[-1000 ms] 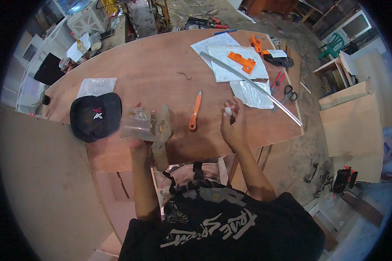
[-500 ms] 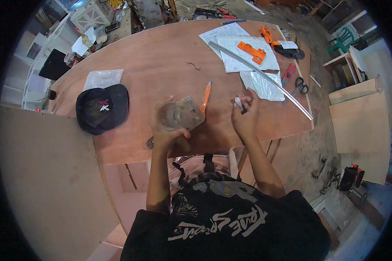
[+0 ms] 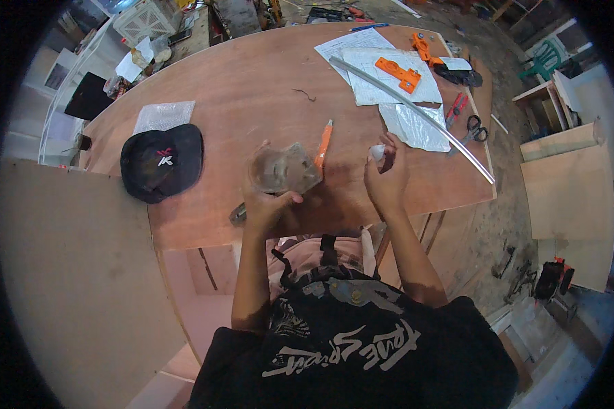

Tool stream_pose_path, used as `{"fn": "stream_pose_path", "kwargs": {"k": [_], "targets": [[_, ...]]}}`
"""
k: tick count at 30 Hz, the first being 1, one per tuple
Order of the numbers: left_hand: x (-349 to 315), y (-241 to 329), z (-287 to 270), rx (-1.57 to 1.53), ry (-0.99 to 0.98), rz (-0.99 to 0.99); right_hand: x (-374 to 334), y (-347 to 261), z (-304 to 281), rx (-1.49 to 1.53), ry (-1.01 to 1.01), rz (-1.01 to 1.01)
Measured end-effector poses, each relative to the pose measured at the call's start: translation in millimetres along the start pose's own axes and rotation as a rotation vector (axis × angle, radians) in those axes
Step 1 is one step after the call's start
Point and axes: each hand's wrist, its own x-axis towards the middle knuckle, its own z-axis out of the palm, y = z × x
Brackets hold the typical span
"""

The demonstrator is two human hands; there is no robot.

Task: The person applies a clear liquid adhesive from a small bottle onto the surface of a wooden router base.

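Note:
My left hand (image 3: pixel 265 206) is wrapped round a trim router (image 3: pixel 285 170), or a tool much like one, with a dusty clear plastic base facing up. Its body is mostly hidden by my hand, and a grey end shows below the wrist. To the right, my right hand (image 3: pixel 386 178) pinches a small white piece (image 3: pixel 376 151) between bent fingers, above the table's near part. I cannot make out exactly what that piece is. Between the hands, just past the tool's base, an orange utility knife (image 3: pixel 324 144) lies on the brown wooden table (image 3: pixel 252 88).
A black cap (image 3: pixel 162 163) and bubble wrap (image 3: pixel 165 116) lie at left. At right are papers (image 3: pixel 396 92), a long metal strip (image 3: pixel 416 109), an orange jig (image 3: pixel 399 75), red-handled pliers (image 3: pixel 456 110) and scissors (image 3: pixel 476 128). A large board (image 3: pixel 75 273) stands at lower left.
My right hand has turned slightly, and more of the white piece shows between its fingers. The left hand still grips the tool in nearly the same place.

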Motion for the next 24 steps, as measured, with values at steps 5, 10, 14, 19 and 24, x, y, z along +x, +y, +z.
{"fn": "stream_pose_path", "kwargs": {"k": [5,10,14,19,24], "targets": [[-8,5,-2,0.122,-0.009,-0.128,0,4,1,-0.028,0.028,-0.049],[-6,9,3,0.146,-0.005,-0.074,-2,7,2,-0.067,0.026,-0.023],[1,10,11,0.232,-0.064,-0.07,-1,6,-3,-0.088,0.017,0.03],[8,27,18,0.404,-0.136,-0.105,-2,12,1,-0.101,0.032,-0.004],[11,37,26,0.342,-0.2,-0.24,2,26,-1,-0.13,0.056,-0.115]]}}
